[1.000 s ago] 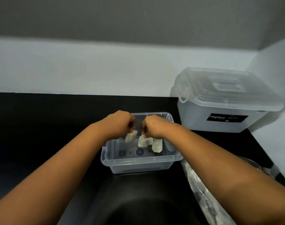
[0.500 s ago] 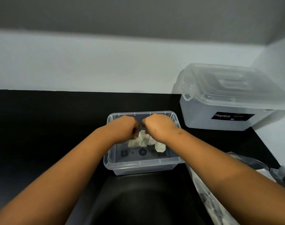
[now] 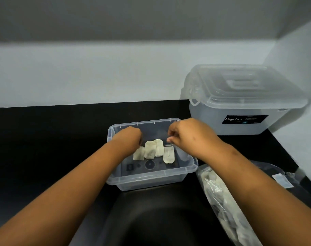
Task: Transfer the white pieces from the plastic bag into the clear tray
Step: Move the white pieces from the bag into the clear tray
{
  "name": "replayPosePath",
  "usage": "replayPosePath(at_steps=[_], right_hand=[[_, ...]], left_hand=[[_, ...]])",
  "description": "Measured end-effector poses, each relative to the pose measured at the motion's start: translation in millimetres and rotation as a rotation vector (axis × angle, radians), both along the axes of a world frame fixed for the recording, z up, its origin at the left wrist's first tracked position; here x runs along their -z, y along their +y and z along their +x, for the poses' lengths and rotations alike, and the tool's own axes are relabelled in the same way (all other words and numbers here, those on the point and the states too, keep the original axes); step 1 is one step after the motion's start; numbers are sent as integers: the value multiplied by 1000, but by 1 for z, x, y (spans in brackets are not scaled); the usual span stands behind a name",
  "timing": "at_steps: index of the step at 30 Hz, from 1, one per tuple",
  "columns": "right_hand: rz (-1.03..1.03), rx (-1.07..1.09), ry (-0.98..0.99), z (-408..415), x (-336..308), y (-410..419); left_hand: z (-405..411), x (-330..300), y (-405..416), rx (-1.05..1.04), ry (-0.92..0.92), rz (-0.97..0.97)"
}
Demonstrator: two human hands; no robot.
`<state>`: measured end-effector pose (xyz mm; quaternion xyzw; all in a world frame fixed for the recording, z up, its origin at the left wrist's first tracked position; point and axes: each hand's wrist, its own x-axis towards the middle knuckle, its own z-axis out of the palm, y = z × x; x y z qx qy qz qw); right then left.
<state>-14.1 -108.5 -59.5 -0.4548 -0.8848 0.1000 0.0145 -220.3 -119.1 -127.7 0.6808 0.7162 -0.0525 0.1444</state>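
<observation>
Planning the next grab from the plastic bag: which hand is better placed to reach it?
Likely the right hand: the plastic bag lies on its side, right of the clear tray. The left hand would have to cross over.

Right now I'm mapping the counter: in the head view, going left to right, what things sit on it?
Clear tray → plastic bag of white pieces → lidded storage box, farther back.

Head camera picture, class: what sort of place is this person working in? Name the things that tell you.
Probably a home kitchen or pantry counter. A dark countertop meets a plain white wall, a dark basin, seemingly a sink, sits at the near edge, and a lidded storage box stands in the corner.
</observation>
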Motion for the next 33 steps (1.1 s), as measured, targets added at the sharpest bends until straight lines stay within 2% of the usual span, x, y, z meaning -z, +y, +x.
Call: replayPosePath(at_steps=[7, 12, 15, 18, 24, 27, 30, 33], right_hand=[[20, 37, 79, 32, -7, -17], [-17, 86, 129, 64, -15, -28], [-47, 128, 146, 93, -21, -34], [-88, 177, 166, 129, -23, -39], [-165, 295, 136, 194, -2, -45], [-325, 307, 128, 214, 20, -48], [-472, 310, 131, 220, 48, -46], [-464, 336, 168, 215, 74, -37]], left_hand=[[13, -26, -6, -97, 72, -68], [41, -61, -18, -140, 46, 81], [78, -81, -28, -71, -60, 285], [123, -88, -33, 61, -159, 310], [205, -62, -38, 279, -253, 267], [233, -39, -42, 392, -270, 199], [250, -15, -49, 483, -181, 185], [255, 4, -55, 394, -48, 204]])
